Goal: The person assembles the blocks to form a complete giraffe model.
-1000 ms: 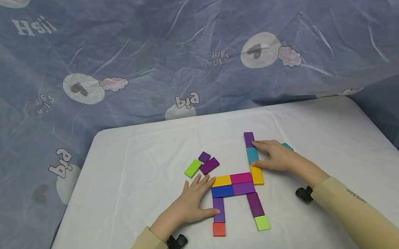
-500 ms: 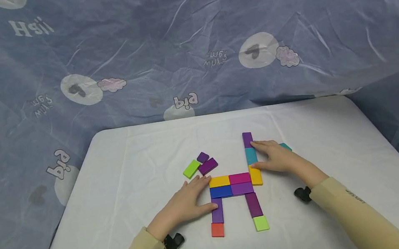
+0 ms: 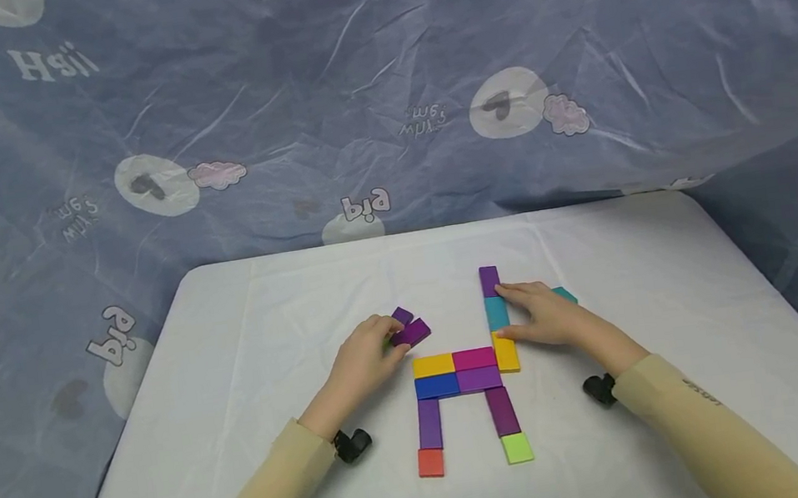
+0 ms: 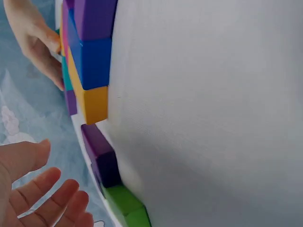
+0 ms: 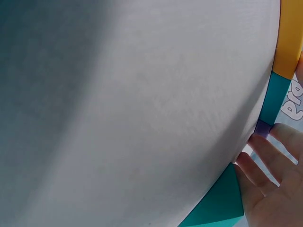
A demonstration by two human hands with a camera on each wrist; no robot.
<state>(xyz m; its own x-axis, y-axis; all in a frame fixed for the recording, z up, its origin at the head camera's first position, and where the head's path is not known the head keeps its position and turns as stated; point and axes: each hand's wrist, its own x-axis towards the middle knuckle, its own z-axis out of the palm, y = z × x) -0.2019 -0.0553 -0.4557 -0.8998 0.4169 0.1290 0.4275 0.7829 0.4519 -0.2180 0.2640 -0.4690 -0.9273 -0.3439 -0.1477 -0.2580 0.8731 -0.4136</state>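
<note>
My left hand (image 3: 363, 353) reaches over a green block (image 4: 125, 201), which it mostly hides in the head view. Its fingers are loosely bent with nothing between them in the left wrist view. Beside its fingertips lie a dark purple block (image 3: 412, 332) and a small purple block (image 3: 402, 315). My right hand (image 3: 547, 315) lies along an upright column of purple (image 3: 490, 281), teal (image 3: 497, 313) and yellow (image 3: 507, 352) blocks. Its index finger touches near the purple-teal joint, its thumb the yellow block's top. Left of the column sit yellow (image 3: 433, 366), pink (image 3: 473, 359), blue (image 3: 436, 386) and purple (image 3: 478, 379) blocks.
Two legs extend toward me: a purple block (image 3: 429, 423) ending in red (image 3: 430, 463), and a dark purple block (image 3: 502, 411) ending in lime (image 3: 518, 448). A teal block (image 5: 215, 203) sits behind my right hand. White cloth (image 3: 286, 314) covers the table; a patterned curtain (image 3: 320, 108) hangs behind.
My left hand has left the yellow block and purple leg, moving up to the green block by the loose purple ones. The right hand stays at the column; the head view shifts slightly.
</note>
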